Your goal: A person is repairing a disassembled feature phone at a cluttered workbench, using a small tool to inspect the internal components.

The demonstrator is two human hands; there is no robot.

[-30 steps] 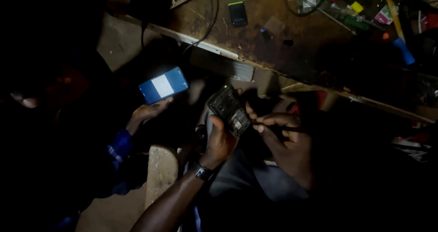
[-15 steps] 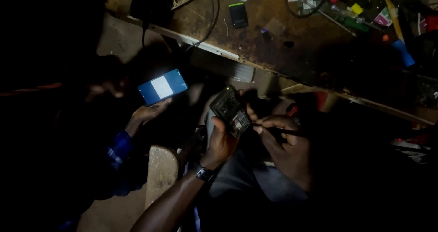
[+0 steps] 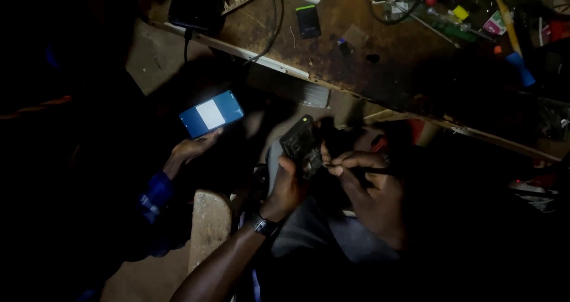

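My left hand (image 3: pixel 289 186) grips a small dark opened phone body (image 3: pixel 301 144), holding it up above my lap. A watch sits on that wrist. My right hand (image 3: pixel 367 186) pinches a thin dark tool (image 3: pixel 362 171) whose tip meets the right edge of the phone body. Both hands are close together below the edge of the wooden workbench (image 3: pixel 356 58). The scene is very dim, so the phone's inner parts are hard to make out.
Another person's hand (image 3: pixel 191 149) in a blue sleeve holds a lit phone (image 3: pixel 211 113) to the left. The workbench carries a black phone part (image 3: pixel 308 20), cables, a blue-handled tool (image 3: pixel 519 64) and several small items. A wooden stool edge (image 3: pixel 209 222) stands lower left.
The phone body and my two hands have shifted slightly; my right hand with the tool stays at the phone's edge. The other person's lit phone stays about where it was.
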